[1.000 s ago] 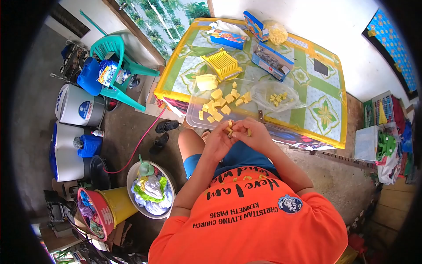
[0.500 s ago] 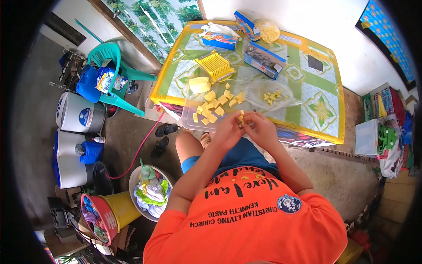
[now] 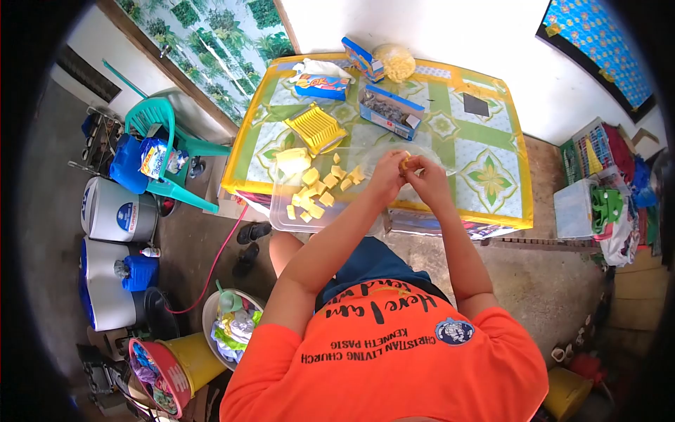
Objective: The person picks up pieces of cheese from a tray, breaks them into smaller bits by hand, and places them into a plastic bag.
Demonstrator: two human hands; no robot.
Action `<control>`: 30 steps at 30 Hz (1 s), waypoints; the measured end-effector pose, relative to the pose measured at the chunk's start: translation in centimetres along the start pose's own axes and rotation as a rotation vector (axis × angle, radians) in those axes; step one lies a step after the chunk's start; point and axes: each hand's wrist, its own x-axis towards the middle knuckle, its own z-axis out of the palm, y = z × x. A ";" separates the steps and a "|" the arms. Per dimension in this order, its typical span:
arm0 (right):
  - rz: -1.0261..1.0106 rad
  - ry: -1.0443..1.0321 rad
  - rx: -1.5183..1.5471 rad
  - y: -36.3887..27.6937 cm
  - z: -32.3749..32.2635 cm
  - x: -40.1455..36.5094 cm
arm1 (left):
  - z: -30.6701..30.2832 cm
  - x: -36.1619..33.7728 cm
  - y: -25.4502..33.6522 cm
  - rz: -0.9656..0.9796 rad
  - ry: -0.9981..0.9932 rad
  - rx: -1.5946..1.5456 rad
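My left hand (image 3: 388, 177) and my right hand (image 3: 427, 181) are close together over the right end of the clear plastic tray, fingers pinched around a small yellow piece (image 3: 406, 161). Beneath and behind them lies a clear plastic bag (image 3: 444, 156), partly hidden by the hands. To their left, several pale yellow chunks (image 3: 310, 193) are scattered in the clear tray (image 3: 281, 219). A larger pale yellow block (image 3: 293, 162) rests at the tray's back left. Behind it is a yellow slotted rack-like thing (image 3: 316, 128).
On the patterned table (image 3: 490, 183) stand an open blue box (image 3: 391, 112) of greyish things, two more blue boxes and a round container of yellow pieces (image 3: 394, 63). A green chair (image 3: 151, 116) is at the left; laundry tubs (image 3: 232, 323) are on the floor.
Both hands have moved forward and right, from the tray's front edge to over the plastic bag, still pinched together on a small yellow piece. The view has shifted slightly.
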 end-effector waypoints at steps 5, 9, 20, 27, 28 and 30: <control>-0.011 0.038 0.023 1.3 -0.1 1.0 | -1.3 2.2 -0.1 0.052 0.009 0.114; -0.017 0.070 0.022 3.1 0.1 1.6 | -1.8 3.0 0.4 0.038 0.062 0.245; 0.049 0.042 0.212 3.8 0.2 0.6 | -1.6 2.3 1.4 0.210 0.011 0.411; -0.031 -0.200 0.284 2.3 5.3 -2.7 | -3.0 -2.7 5.4 0.409 0.167 0.444; -0.037 -0.245 0.306 1.9 6.1 -3.1 | -3.9 -3.5 5.8 0.415 0.201 0.442; -0.004 -0.317 0.260 1.1 7.6 -3.6 | -5.8 -5.2 6.1 0.344 0.237 0.290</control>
